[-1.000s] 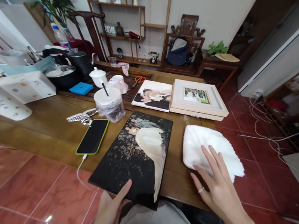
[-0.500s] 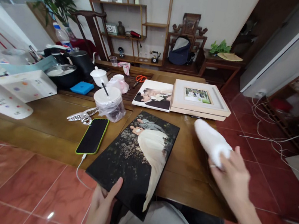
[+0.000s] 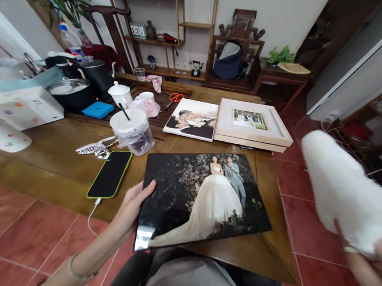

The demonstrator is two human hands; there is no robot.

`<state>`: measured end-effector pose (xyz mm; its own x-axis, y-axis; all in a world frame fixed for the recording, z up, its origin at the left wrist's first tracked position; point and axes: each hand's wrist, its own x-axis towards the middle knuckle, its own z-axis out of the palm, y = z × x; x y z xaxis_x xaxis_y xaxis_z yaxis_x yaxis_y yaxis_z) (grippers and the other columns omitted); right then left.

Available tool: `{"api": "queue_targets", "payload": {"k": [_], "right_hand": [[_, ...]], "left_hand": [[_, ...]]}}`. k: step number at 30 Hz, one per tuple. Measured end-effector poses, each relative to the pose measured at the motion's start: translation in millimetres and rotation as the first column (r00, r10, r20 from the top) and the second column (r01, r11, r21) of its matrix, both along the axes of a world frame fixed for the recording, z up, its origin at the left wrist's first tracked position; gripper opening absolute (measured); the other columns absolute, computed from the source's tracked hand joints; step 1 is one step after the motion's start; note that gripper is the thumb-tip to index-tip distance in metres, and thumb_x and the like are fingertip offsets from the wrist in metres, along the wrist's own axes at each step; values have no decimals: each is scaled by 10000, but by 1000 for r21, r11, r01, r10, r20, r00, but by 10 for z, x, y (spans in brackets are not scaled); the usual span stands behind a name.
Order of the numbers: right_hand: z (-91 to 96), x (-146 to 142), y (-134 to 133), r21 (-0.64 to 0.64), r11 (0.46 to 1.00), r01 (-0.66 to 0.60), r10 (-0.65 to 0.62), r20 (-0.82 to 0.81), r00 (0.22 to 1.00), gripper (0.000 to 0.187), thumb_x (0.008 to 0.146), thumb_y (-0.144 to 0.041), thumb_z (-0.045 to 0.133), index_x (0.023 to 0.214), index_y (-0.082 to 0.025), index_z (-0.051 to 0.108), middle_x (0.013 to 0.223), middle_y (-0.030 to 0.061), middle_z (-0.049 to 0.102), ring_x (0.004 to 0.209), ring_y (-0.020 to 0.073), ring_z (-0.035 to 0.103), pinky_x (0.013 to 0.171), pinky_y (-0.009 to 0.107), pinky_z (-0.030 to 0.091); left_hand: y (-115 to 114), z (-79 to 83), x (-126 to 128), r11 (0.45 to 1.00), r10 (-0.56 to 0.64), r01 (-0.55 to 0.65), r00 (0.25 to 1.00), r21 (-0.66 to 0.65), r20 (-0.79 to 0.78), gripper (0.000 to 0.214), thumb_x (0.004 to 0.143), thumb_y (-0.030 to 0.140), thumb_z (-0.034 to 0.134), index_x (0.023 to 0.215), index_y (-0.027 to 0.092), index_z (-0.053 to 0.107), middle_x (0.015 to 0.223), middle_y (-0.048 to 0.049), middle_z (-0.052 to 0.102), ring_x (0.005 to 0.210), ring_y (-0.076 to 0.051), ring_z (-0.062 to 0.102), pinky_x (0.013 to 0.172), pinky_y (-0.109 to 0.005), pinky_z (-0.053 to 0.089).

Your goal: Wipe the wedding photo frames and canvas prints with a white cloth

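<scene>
My left hand (image 3: 134, 201) grips a dark, glossy photo panel (image 3: 175, 198) by its left edge, thumb on the front. The panel shows a couple, one in a long white dress, and is tilted above the table's near edge. Light glints off its lower left corner. At the far right, my right hand (image 3: 374, 268) is closed around a bunched white cloth (image 3: 346, 192), held well apart from the panel. Both the hand and the cloth are somewhat blurred.
On the wooden table (image 3: 47, 159) lie a phone (image 3: 109, 176) on a charging cable, metal scissors (image 3: 98, 146), a bagged drink cup (image 3: 133, 131) and orange-handled scissors (image 3: 175, 98). Farther back are a white photo panel (image 3: 191, 120) and stacked pale frames (image 3: 255, 124). Black pots (image 3: 96, 77) stand left.
The photo panel has turned clockwise, from slanting upright to lying sideways, with my left hand now at its left edge. My right hand has swung the white cloth outward to the right.
</scene>
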<state>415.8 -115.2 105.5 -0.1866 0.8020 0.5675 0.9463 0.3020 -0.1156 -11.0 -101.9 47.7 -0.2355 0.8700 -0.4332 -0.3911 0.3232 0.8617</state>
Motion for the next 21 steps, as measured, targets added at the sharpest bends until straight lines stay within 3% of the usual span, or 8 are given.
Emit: {"api": "queue_targets", "payload": {"k": [3, 6, 8, 10, 12, 15, 19, 21], "right_hand": [[-59, -108, 100, -45, 987, -157, 156, -17, 988, 148, 665, -212, 533, 547, -241, 448, 508, -14, 496, 409, 145, 458, 400, 271, 365], [-64, -216, 180, -82, 995, -58, 27, -339, 940, 129, 694, -268, 654, 623, -239, 550, 568, 8, 592, 475, 196, 561, 443, 309, 436], [-77, -247, 238, -158, 986, -48, -70, -663, 745, 159, 793, -397, 607, 799, -244, 648, 741, 66, 690, 635, 268, 659, 554, 380, 523], [-124, -252, 307, -189, 971, -147, -89, -854, 513, 292, 879, -447, 472, 946, -251, 677, 903, 116, 714, 798, 307, 692, 678, 440, 559], [-201, -247, 381, -176, 950, -259, -55, -909, 414, 277, 857, -438, 517, 961, -249, 691, 945, 130, 716, 869, 319, 694, 725, 444, 573], [-296, -223, 472, -188, 947, -261, -57, -897, 438, 223, 734, -367, 703, 916, -238, 698, 917, 94, 729, 852, 296, 701, 701, 377, 593], [-238, -107, 506, -407, 856, -320, -95, -732, 675, 263, 671, -361, 775, 886, -220, 723, 905, 72, 741, 785, 250, 704, 687, 302, 589], [-161, -49, 483, -470, 811, -349, -92, -691, 717, 348, 644, -393, 788, 945, -228, 729, 929, 79, 745, 830, 275, 706, 697, 311, 592]], "left_hand": [[301, 8, 50, 993, -107, 108, 994, 39, -29, 446, 666, 443, 792, 957, 115, 706, 725, -41, 740, 599, -171, 688, 580, -226, 512], [544, -18, 73, 982, -186, 187, 982, 29, -37, 461, 652, 453, 792, 946, 109, 705, 710, -43, 736, 563, -170, 674, 566, -238, 504], [663, -41, 70, 977, -211, 212, 976, 23, -48, 470, 637, 453, 799, 940, 105, 704, 711, -48, 735, 582, -175, 679, 577, -241, 507], [749, -61, 56, 976, -218, 219, 975, 13, -46, 453, 635, 443, 801, 917, 102, 702, 698, -47, 729, 577, -168, 676, 577, -237, 509], [808, -73, 42, 975, -220, 220, 975, 6, -43, 427, 648, 431, 796, 904, 103, 700, 686, -42, 723, 558, -154, 665, 564, -226, 504], [877, -77, 29, 974, -225, 225, 973, 6, -56, 409, 667, 421, 785, 911, 104, 702, 701, -46, 726, 563, -148, 662, 553, -215, 495], [992, -53, 2, 957, -289, 290, 953, -3, -92, 407, 683, 423, 771, 934, 111, 706, 759, -60, 740, 632, -173, 681, 592, -231, 503], [1053, -31, -30, 926, -376, 377, 920, -16, -112, 418, 700, 426, 759, 979, 120, 702, 826, -74, 750, 708, -195, 695, 658, -254, 517]]}}
